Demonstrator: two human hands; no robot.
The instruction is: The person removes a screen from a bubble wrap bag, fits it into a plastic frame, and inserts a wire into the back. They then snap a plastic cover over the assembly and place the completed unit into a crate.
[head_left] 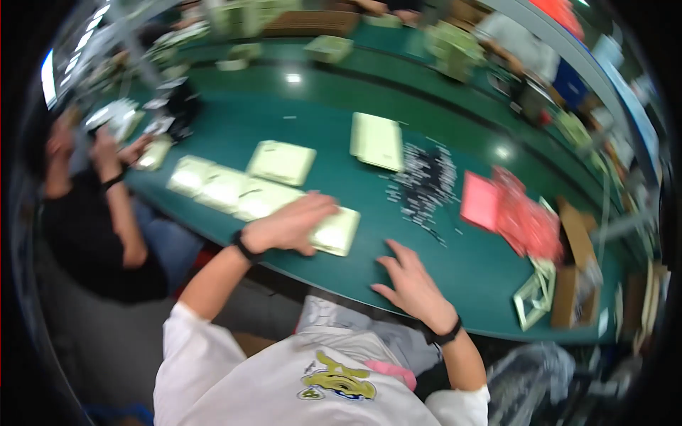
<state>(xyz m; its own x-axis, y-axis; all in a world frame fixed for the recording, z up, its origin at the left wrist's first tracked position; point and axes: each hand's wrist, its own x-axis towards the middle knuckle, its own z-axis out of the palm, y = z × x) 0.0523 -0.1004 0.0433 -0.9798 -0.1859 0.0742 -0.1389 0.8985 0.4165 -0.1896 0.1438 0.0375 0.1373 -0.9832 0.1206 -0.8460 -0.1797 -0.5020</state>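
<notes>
My left hand (302, 219) lies over the right end of a row of flat pale yellow-green squares (220, 188), fingers stretched out and thumb apart. The end square (336, 231) shows beside its fingers; whether they touch it I cannot tell. My right hand (412, 282) is open and holds nothing, its fingers spread at the table's near edge. Farther off lie a pale yellow-green stack (376, 140) and another pale square piece (281, 162). A loose pile of small dark pieces with whitish ends (426, 183) lies right of the stack.
Pink sheets (481, 201) and a red plastic bag (526, 220) lie on the green table (312, 113) at right, near a pale frame (534, 295) and an open cardboard box (574, 284). A co-worker (106, 220) sits close at left; others work across the table.
</notes>
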